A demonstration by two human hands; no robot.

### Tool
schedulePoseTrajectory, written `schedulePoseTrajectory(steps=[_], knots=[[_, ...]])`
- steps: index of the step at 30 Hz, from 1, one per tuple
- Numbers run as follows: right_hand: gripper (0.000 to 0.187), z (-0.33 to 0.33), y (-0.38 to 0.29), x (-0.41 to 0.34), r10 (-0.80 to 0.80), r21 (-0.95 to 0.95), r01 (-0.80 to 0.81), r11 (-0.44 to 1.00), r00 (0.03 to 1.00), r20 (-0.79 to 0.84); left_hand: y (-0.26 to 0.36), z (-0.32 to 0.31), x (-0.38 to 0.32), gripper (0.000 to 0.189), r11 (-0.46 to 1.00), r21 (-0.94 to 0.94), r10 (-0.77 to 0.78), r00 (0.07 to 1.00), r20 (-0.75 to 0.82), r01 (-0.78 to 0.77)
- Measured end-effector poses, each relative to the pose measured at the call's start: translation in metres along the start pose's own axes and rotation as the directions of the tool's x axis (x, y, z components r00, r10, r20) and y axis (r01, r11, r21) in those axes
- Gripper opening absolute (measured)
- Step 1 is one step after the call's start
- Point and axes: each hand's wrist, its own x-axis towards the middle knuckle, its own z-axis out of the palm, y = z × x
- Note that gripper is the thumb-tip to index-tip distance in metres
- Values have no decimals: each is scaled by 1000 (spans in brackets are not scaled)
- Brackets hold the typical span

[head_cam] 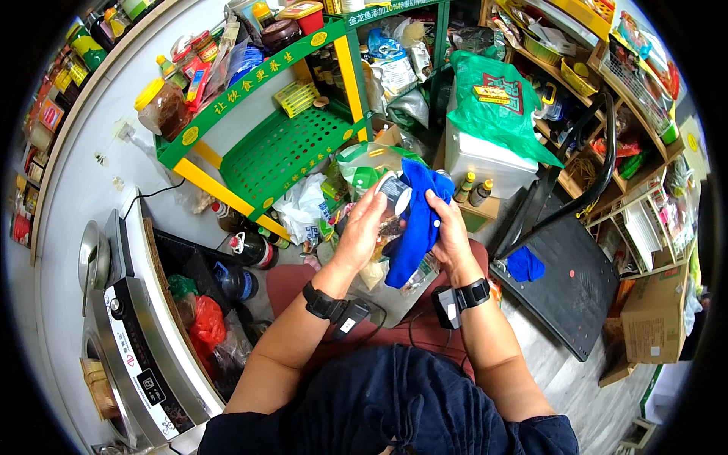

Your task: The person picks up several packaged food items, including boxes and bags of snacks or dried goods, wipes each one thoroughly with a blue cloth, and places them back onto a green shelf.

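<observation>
My left hand (pixel 361 230) grips a small round container (pixel 393 190) with a dark printed side and a pale end. In my right hand (pixel 452 227) is a bright blue cloth (pixel 412 227), bunched at the top and hanging down. The cloth touches the container's right side. Below both hands, between the knees, lie bagged goods (pixel 372 273), partly hidden by the cloth and the hands. Beyond the hands is an open green-and-white plastic bag (pixel 364 162).
A green-and-yellow shelf rack (pixel 284 142) stands ahead to the left. At right are a black platform trolley (pixel 569 284) bearing another blue cloth (pixel 525 264), and a cardboard box (pixel 654 318). Two small sauce bottles (pixel 473 190) stand by a white bin (pixel 483 156). Large dark bottles (pixel 253 250) are at left.
</observation>
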Motion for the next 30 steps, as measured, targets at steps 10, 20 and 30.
schedulePoseTrajectory(steps=[10, 20, 30], knots=[[23, -1, 0, -4, -151, -215, 150, 965, 988, 12, 0, -4, -3, 35, 932, 328, 113, 984, 141, -154], [27, -2, -11, -15, 38, -42, -35, 998, 997, 65, -3, -6, -3, 27, 846, 479, 183, 972, 149, -233], [22, -2, -5, -5, -32, 14, 32, 999, 999, 17, 9, -6, -7, 26, 651, 678, 251, 940, 232, -341]])
